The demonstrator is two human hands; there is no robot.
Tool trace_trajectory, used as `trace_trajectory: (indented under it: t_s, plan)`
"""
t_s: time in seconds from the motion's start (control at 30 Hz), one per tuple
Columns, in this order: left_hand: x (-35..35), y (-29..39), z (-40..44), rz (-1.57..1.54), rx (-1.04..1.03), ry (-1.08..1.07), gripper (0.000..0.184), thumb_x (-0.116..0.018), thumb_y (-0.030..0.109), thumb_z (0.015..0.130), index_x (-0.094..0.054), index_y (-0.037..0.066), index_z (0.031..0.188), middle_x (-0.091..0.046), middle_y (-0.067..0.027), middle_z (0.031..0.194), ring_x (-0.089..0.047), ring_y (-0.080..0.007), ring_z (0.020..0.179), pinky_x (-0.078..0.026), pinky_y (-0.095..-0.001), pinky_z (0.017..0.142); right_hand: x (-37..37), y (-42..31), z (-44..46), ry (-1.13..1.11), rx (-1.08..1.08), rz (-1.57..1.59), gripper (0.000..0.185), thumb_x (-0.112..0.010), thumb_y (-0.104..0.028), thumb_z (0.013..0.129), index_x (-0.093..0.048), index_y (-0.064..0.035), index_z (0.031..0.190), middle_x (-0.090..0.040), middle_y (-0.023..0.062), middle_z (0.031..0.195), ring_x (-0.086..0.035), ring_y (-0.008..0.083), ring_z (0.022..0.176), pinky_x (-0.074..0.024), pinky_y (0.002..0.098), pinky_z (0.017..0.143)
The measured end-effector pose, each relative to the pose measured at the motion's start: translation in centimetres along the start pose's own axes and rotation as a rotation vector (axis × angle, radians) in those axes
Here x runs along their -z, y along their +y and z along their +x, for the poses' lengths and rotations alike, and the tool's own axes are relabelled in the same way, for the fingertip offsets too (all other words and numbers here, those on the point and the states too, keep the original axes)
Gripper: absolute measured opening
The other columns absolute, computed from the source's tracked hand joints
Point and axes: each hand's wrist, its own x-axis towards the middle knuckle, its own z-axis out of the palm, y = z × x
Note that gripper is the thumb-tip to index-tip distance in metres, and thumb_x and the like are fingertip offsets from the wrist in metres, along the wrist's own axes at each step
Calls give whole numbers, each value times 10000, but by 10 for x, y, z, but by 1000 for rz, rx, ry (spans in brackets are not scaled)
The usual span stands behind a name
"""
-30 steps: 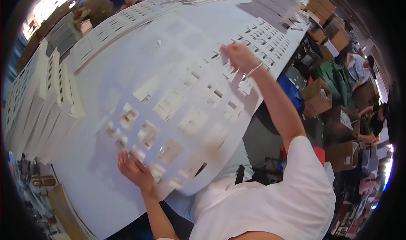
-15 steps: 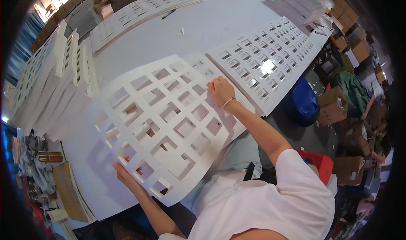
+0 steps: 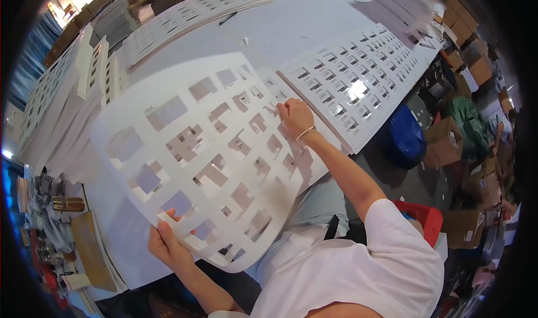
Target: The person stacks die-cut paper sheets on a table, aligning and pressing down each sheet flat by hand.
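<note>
My left hand [image 3: 171, 244] grips the near left edge of a large white sheet with square cut-outs [image 3: 218, 143], the thumb on top and fingertips showing through an opening. The sheet bows upward, its left side raised above the table. At its right edge, my right hand [image 3: 296, 117] has its fingers curled on the border; a thin bracelet [image 3: 306, 133] circles that wrist. Under and beside the right hand lie more white cut-out sheets [image 3: 322, 169], partly hidden by the raised one.
Another white grid panel [image 3: 355, 143] lies right, with shiny openings. Stacked cut-out panels [image 3: 73, 121] stand left; more [image 3: 190, 21] lie at the back near a pen [image 3: 227, 18]. A blue bag [image 3: 404, 136], red stool [image 3: 424, 220] and cardboard boxes [image 3: 443, 141] are on the right.
The sheet's left side has risen and swung toward the upper left, bending more. My left hand has moved slightly up and now pinches the edge. My right hand stays nearly in place.
</note>
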Motion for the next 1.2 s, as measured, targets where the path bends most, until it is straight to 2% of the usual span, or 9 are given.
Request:
trace_trajectory:
  t_s: [0.1,0.2,0.3,0.43,0.5,0.87,1.0,1.1,1.2]
  plan:
    - [7,5,0,-103,-52,3,450,-519,372,1018,-658,-56,1004,-665,-127,818,-615,-152,573,-493,-266,491,33,-13,6,-204,-258,469,388,-547,-399,968,-607,-15,950,-670,186,935,-646,315,838,-491,415,736]
    - [2,-2,18,-133,102,134,445,-524,389,1012,-665,-33,993,-664,-109,804,-614,-161,592,-490,-269,487,60,-15,6,-98,-383,527,405,-534,-397,973,-595,3,974,-678,222,962,-649,354,851,-484,423,752]
    - [-15,-39,42,-152,306,175,390,-539,360,1006,-676,-4,971,-659,-69,790,-609,-160,631,-485,-282,493,61,17,11,131,-231,416,421,-497,-399,988,-584,13,975,-651,241,953,-612,403,870,-462,455,775]
    - [-21,-127,59,605,100,-56,352,-546,287,997,-647,-17,849,-655,-114,708,-627,-133,639,-501,-331,547,42,65,18,50,-250,288,423,-503,-366,994,-612,15,848,-613,178,726,-589,321,693,-447,432,674]
    - [-36,-122,56,377,370,-12,375,-546,299,994,-617,-14,801,-625,-131,637,-659,-204,640,-481,-378,566,25,86,15,-44,-218,142,415,-522,-379,984,-637,6,879,-634,159,729,-615,306,688,-465,418,666]
    - [-52,-113,42,637,248,91,405,-525,348,981,-576,-14,808,-636,-203,720,-617,-403,711,-449,-482,662,24,53,35,-31,-117,245,317,-590,-321,968,-670,-14,978,-666,111,824,-630,241,727,-498,364,659]
    - [-55,-127,40,651,213,118,392,-525,338,985,-567,-13,817,-626,-196,705,-608,-405,701,-444,-484,661,74,-39,4,166,165,263,179,-647,-147,924,-644,-26,1055,-638,118,978,-613,258,873,-497,355,724]
    - [-60,-122,39,648,257,108,381,-523,330,988,-565,-9,819,-617,-193,692,-608,-396,696,-443,-481,657,96,-107,-55,79,548,317,352,-715,14,754,-619,-44,1087,-632,126,1036,-596,320,977,-467,426,861]
    - [-63,-129,36,640,209,150,371,-521,321,989,-566,-6,820,-616,-190,687,-610,-393,689,-441,-478,653,76,-139,-132,-296,942,398,536,-733,-255,798,-580,-103,1288,-539,142,1350,-499,314,1279,-353,533,1111]
